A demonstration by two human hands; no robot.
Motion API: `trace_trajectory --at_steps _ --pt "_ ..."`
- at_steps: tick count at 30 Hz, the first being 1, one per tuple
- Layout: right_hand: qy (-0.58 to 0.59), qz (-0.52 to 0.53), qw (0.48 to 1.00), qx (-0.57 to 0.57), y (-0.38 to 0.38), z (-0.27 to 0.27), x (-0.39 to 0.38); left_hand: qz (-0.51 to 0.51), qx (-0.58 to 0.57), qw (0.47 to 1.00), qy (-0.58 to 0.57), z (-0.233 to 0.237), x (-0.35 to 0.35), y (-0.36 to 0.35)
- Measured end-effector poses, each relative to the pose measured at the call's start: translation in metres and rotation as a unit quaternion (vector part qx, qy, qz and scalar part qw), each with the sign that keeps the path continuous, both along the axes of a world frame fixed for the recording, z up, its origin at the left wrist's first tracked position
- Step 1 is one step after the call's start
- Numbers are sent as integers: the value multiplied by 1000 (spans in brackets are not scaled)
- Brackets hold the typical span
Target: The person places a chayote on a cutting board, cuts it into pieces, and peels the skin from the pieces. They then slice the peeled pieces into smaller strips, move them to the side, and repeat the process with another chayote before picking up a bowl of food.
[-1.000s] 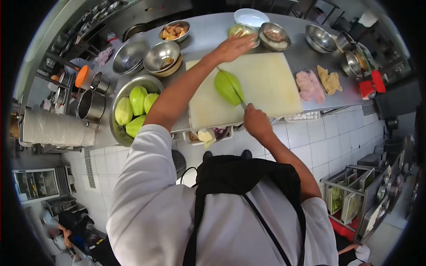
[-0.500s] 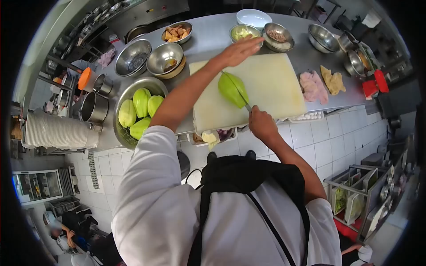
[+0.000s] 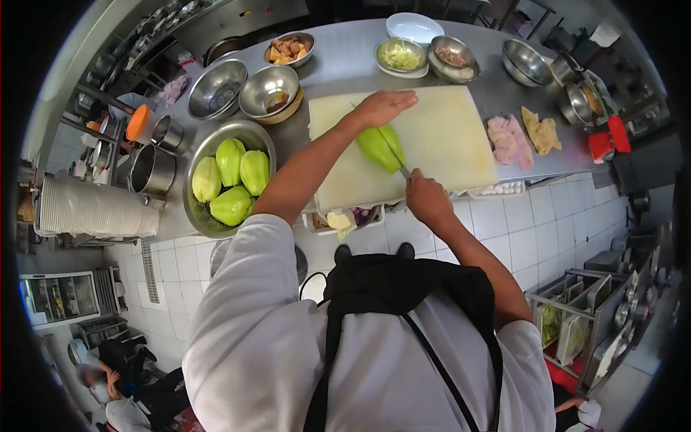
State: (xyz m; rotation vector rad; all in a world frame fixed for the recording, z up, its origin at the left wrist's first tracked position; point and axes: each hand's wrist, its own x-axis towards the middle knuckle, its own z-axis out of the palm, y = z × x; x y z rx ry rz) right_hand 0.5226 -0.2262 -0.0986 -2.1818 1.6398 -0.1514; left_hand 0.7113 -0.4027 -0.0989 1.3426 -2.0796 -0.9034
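Note:
A pale green, pear-shaped chayote (image 3: pixel 377 150) lies on the white cutting board (image 3: pixel 439 137). Across its length runs the blade of a knife (image 3: pixel 394 153), sunk into the top of the flesh. My right hand (image 3: pixel 429 196) is wrapped round the knife's handle at the board's near edge. Fingers stretched out together, my left hand (image 3: pixel 387 109) lies flat over the far end of the chayote, by the blade's tip. Left of the board, a large steel bowl (image 3: pixel 196 211) holds several more chayotes (image 3: pixel 229 163).
Steel bowls (image 3: pixel 217 88) stand along the table's far side, one with orange chunks (image 3: pixel 288 50), one with chopped green pieces (image 3: pixel 400 56). Pink (image 3: pixel 509 139) and tan cloths (image 3: pixel 540 131) lie to the right. Stacked white plates (image 3: pixel 97 209) stand at left. Other people sit lower left.
My left hand has come back from beyond the chayote, near the bowls, down onto its far end. My right hand keeps hold of the knife in the chayote.

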Motion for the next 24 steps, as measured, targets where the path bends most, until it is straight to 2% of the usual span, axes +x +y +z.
trace_trajectory --at_steps 1,4,7,9,10,13,16,19,21,23,24 --pt "-1 -2 1000 2 2 -5 0 5 -11 999 -39 -5 -1 5" --pt "-14 3 1000 10 2 -7 0 16 -24 998 -54 -11 -3 2" --pt "-37 -7 999 -4 -7 -23 1 38 15 997 72 -16 3 -4" --pt "-36 -13 999 0 8 -32 -4 -9 -8 999 31 -38 1 -5" --pt "-35 -10 999 -5 5 -29 -3 -28 -35 999 7 -28 3 -14" --pt "-45 -2 999 0 0 -20 1 38 13 997 72 -11 9 0" --pt "-21 7 1000 7 -5 -11 -3 78 -15 996 41 -3 8 3" --pt "-22 13 999 21 -8 -9 -2 62 -12 997 -46 9 4 27" --pt "-24 18 999 22 -4 -13 -3 32 -60 985 -159 -4 1 46" --pt "-4 6 998 68 -4 7 2 21 -81 987 -140 -34 6 28" --pt "-4 3 998 65 -3 7 0 21 -57 987 -148 -27 6 29"
